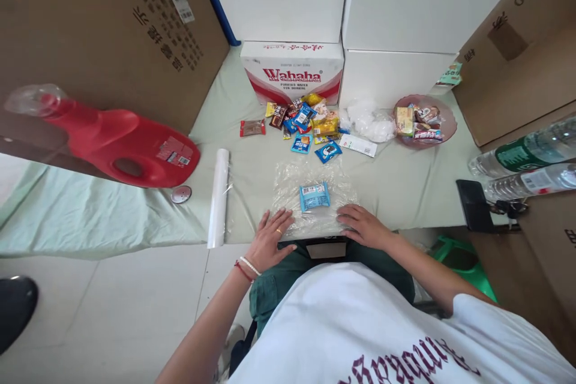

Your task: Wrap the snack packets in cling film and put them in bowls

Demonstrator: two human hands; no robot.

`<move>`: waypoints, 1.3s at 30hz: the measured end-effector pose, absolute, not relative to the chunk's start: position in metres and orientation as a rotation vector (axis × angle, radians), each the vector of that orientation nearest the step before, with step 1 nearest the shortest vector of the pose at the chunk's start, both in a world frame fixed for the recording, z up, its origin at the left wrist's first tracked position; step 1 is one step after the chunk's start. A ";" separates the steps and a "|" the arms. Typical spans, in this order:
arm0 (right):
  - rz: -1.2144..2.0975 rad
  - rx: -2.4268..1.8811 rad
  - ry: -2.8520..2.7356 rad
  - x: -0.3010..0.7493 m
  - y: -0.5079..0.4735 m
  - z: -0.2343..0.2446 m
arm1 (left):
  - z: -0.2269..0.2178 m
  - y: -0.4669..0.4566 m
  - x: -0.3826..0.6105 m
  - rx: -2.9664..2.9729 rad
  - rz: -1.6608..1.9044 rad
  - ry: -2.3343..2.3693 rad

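A light blue wrapped snack packet lies on a spread sheet of clear plastic film near the table's front edge. My left hand rests at the film's near left corner, fingers stretched out and holding nothing. At the near right corner, my right hand lies with its fingers loosely spread on the film. The packet sits between both hands, apart from them. To the left is a roll of plastic wrap, standing lengthwise away from me.
Behind the film lies a pile of wrapped snacks before a Wahaha box. A pink bowl holds more packets beside crumpled clear plastic. Left lies a red jug; right, plastic bottles and a black phone.
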State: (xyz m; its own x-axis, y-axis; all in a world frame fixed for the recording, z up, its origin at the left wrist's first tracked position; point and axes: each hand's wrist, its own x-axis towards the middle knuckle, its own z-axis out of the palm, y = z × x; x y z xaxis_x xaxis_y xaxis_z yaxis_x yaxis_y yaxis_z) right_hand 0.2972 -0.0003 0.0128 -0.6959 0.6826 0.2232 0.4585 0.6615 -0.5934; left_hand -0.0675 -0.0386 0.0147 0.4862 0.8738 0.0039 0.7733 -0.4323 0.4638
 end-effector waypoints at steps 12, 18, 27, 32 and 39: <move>0.979 -1.344 -2.273 0.283 0.071 0.047 | 0.032 0.048 -0.066 1.842 0.585 1.739; 0.455 -1.626 -2.418 0.268 0.111 0.069 | 0.034 0.075 -0.060 1.934 0.854 2.118; 0.373 -1.339 -2.786 0.202 0.165 0.070 | 0.076 -0.041 -0.011 2.509 1.426 1.811; 0.627 -1.358 -2.897 0.180 0.181 0.055 | 0.051 -0.025 0.020 2.483 0.810 1.733; 0.709 -1.157 -2.763 0.187 0.160 0.062 | 0.029 0.010 0.022 2.427 0.513 1.816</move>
State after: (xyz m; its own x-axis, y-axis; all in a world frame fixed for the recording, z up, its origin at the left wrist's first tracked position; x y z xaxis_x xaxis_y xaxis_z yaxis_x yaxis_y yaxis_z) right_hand 0.1874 0.1597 0.0622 -0.7159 0.6885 -0.1160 0.6593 0.6119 -0.4371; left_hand 0.0224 0.0099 0.0288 0.2475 0.9427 0.2239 0.9203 -0.3009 0.2499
